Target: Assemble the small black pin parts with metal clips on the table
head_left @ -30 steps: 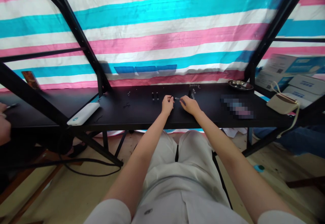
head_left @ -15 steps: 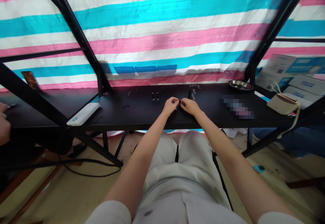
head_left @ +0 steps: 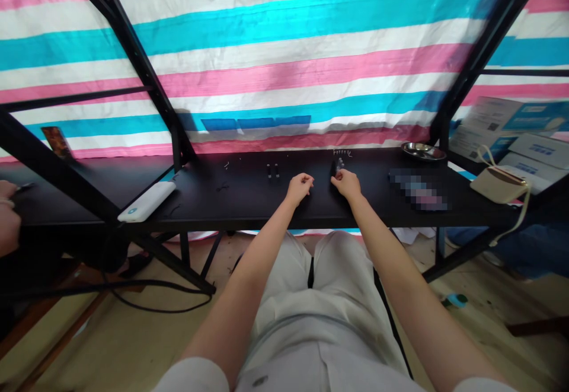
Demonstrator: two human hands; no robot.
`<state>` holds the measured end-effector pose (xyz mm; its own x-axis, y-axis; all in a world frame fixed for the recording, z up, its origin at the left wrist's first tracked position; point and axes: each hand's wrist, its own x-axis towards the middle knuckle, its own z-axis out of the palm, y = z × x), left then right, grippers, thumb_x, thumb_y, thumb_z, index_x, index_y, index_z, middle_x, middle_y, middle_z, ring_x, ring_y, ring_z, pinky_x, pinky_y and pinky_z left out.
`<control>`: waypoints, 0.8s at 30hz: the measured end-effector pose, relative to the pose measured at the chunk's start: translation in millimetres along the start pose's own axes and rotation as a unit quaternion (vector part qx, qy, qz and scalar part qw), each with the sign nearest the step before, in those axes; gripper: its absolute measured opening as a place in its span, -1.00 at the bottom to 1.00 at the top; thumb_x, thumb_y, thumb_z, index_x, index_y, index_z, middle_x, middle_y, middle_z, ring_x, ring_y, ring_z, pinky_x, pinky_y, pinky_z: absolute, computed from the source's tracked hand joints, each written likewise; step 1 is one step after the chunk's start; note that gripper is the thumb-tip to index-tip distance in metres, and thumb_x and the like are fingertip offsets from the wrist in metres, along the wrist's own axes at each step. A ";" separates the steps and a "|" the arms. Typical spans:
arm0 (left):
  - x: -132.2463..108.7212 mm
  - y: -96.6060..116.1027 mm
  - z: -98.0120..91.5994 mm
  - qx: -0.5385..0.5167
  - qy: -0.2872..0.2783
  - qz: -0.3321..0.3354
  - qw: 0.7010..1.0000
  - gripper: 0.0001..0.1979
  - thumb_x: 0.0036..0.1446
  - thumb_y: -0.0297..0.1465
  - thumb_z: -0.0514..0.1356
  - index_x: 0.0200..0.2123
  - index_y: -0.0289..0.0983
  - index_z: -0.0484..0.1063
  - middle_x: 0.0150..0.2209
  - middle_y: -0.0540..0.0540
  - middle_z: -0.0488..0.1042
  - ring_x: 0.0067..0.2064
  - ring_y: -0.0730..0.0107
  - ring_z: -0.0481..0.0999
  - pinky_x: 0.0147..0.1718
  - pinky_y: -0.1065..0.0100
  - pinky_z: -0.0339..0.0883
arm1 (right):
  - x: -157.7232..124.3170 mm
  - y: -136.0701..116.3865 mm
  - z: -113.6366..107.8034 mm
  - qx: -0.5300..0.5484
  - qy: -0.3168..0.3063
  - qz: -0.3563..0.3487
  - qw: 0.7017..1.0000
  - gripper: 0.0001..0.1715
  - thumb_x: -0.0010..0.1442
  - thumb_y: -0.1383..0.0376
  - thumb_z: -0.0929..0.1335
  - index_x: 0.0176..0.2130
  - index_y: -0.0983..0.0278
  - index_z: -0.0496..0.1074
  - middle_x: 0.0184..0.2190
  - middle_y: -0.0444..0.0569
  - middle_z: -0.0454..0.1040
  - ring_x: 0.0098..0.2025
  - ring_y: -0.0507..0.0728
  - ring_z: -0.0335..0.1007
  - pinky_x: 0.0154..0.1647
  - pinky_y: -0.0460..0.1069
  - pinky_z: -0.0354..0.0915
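My left hand [head_left: 301, 188] rests over the black table with its fingers curled together. Whatever it may hold is too small to make out. My right hand [head_left: 348, 184] is apart from it, to the right, fingers closed at the near end of a small upright-looking black piece [head_left: 333, 168]. Whether those fingers grip this piece or something else is hidden. Just beyond the right hand lies a cluster of small clear pieces [head_left: 341, 163]. Behind them runs a row of tiny light-coloured parts [head_left: 342, 152]. Two small dark pieces with pale ends [head_left: 272, 171] lie left of my hands.
A white oblong device [head_left: 147, 201] lies at the table's left. Toward the right are a round metal dish [head_left: 422, 152], a blurred-out item [head_left: 418, 190] and a beige bag [head_left: 498, 184]. Black frame posts [head_left: 178, 137] rise behind. Another person's hand [head_left: 9, 214] shows far left.
My hands were together over a small dark item; now they are apart. The right hand has moved right, to the black piece and clear pieces. The left hand has barely moved.
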<state>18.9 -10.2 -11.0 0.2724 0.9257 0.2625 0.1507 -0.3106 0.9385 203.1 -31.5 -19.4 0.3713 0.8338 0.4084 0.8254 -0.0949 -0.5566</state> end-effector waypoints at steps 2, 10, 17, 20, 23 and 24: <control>0.2 -0.2 0.0 0.000 -0.002 -0.004 1.000 -0.92 0.06 -0.46 0.13 -0.45 -0.32 0.39 -0.54 0.04 0.40 -0.67 0.67 0.25 -0.64 0.54 0.15 | 1.1 0.1 2.0 -0.012 0.002 0.005 1.000 -0.87 -0.03 0.21 0.33 -0.49 0.22 0.40 -0.51 -0.05 0.46 -0.44 0.09 0.36 -0.43 -0.07 0.17; 1.5 -2.6 0.6 0.000 -0.004 -0.006 1.000 -0.92 0.06 -0.47 0.12 -0.44 -0.32 0.39 -0.55 0.04 0.40 -0.68 0.66 0.25 -0.65 0.53 0.14 | 7.2 2.2 4.3 -0.027 -0.010 0.020 0.999 -0.84 0.02 0.22 0.32 -0.42 0.24 0.45 -0.43 0.02 0.50 -0.35 0.13 0.40 -0.34 -0.03 0.22; 1.7 -2.3 0.5 0.004 -0.006 -0.008 1.000 -0.93 0.06 -0.47 0.14 -0.44 -0.32 0.40 -0.55 0.04 0.41 -0.67 0.66 0.26 -0.65 0.53 0.15 | 10.1 2.3 6.6 -0.032 -0.011 0.017 0.999 -0.84 0.04 0.20 0.32 -0.42 0.23 0.45 -0.45 0.00 0.49 -0.37 0.13 0.39 -0.34 -0.03 0.22; 1.6 -1.9 0.7 0.003 -0.005 -0.012 1.000 -0.92 0.06 -0.48 0.12 -0.44 -0.32 0.40 -0.55 0.04 0.41 -0.68 0.65 0.25 -0.65 0.53 0.15 | 10.5 2.9 7.5 -0.031 -0.004 0.013 0.999 -0.85 0.04 0.21 0.32 -0.43 0.23 0.45 -0.47 -0.01 0.48 -0.38 0.13 0.38 -0.34 -0.03 0.22; 2.2 -2.9 0.9 0.006 -0.005 -0.010 1.000 -0.92 0.07 -0.47 0.11 -0.43 -0.32 0.40 -0.55 0.04 0.40 -0.68 0.65 0.26 -0.65 0.52 0.15 | 10.3 3.3 7.1 -0.031 -0.015 0.023 0.999 -0.84 0.06 0.20 0.33 -0.41 0.23 0.45 -0.44 0.01 0.49 -0.36 0.14 0.39 -0.33 -0.02 0.23; 2.3 -3.2 0.9 0.008 -0.004 -0.009 1.000 -0.91 0.07 -0.47 0.11 -0.43 -0.32 0.40 -0.55 0.04 0.40 -0.67 0.65 0.26 -0.65 0.53 0.16 | 10.0 3.4 6.9 -0.031 -0.020 0.025 0.999 -0.83 0.07 0.19 0.32 -0.39 0.23 0.45 -0.42 0.02 0.49 -0.35 0.14 0.39 -0.32 -0.01 0.23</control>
<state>19.9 -7.3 -13.5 0.2774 0.9295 0.2432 0.1712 -0.2969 0.9394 206.7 -19.8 -22.1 0.3964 0.8481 0.3516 0.8311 -0.1688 -0.5299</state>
